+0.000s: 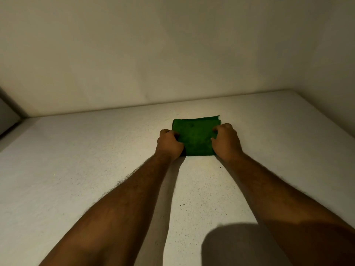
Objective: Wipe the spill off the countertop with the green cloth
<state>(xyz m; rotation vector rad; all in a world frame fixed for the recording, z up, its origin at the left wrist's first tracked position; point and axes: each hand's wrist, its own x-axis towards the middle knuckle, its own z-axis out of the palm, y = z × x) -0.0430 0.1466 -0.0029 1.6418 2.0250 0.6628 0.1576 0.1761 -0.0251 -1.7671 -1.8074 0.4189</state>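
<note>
My two bare forearms reach forward over the pale speckled countertop [76, 169]. The green cloth [196, 137], folded into a flat rectangle, lies on the countertop short of the back wall [172, 54]. My left hand [169, 144] curls closed over the cloth's left edge; my right hand [225, 141] curls closed over its right edge, fingers [216, 129] pressing into the fabric. Just nearer me than the cloth, a faint yellowish smear [203, 163] marks the surface, with dark specks [182, 205] nearer still.

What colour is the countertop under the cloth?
White with fine dark speckles, seen in the head view: countertop, cloth.
</note>
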